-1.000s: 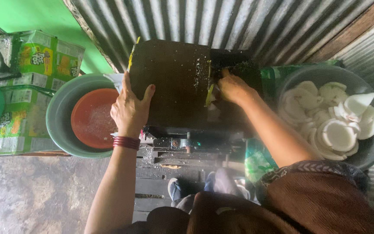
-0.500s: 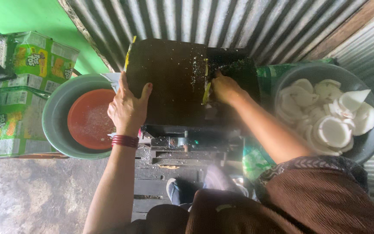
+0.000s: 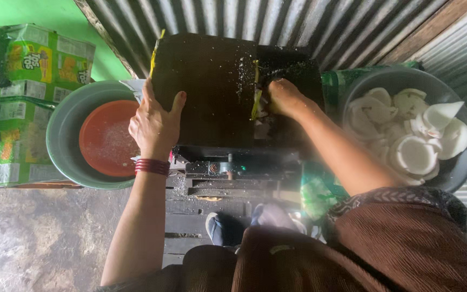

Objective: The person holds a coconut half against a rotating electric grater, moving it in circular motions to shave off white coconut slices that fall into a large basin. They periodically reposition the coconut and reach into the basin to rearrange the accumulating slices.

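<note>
A dark box-shaped grating machine (image 3: 212, 92) stands against the corrugated wall. My left hand (image 3: 155, 121) lies flat on its left edge, fingers spread, red bangles on the wrist. My right hand (image 3: 285, 97) is curled at the machine's opening on the right side, pressing a white coconut piece (image 3: 261, 108) into it; the piece is mostly hidden by my fingers. White shavings speckle the machine's top.
A grey basin (image 3: 63, 135) holding an orange bowl (image 3: 106, 138) sits left of the machine. On the right, a dark basin (image 3: 463, 162) is filled with several white coconut pieces (image 3: 414, 130). Green cartons (image 3: 22, 97) are stacked far left. My feet (image 3: 217, 227) show below.
My right hand has pushed slightly deeper into the machine's opening. My left hand stays on the machine's left edge. The camera view has shifted a little.
</note>
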The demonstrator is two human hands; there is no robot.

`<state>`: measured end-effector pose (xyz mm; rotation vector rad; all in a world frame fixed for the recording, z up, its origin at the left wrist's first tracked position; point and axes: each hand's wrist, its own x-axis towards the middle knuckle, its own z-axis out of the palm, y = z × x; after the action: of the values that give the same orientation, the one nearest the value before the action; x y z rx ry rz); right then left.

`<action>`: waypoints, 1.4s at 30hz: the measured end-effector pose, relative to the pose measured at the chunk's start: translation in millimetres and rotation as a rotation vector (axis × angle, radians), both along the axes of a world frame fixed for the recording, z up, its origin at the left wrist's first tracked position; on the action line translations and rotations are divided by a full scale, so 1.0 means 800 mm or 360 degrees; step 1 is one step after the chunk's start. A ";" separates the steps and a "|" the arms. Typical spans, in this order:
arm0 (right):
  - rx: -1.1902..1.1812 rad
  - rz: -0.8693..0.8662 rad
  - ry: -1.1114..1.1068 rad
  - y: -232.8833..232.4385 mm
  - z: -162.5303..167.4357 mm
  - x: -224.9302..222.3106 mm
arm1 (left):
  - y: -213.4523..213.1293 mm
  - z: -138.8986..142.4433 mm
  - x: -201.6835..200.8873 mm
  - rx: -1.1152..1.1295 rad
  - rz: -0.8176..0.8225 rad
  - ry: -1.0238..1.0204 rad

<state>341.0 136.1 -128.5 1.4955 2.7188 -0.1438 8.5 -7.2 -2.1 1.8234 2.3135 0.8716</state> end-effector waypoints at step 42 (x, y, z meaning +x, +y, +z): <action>0.0059 -0.0314 0.0253 -0.018 0.007 -0.014 | 0.000 0.003 0.002 -0.0042 0.0029 -0.0045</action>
<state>329.5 121.4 -123.1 1.8365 2.6984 -0.2286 10.0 -7.0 0.5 1.7707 2.3167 0.8594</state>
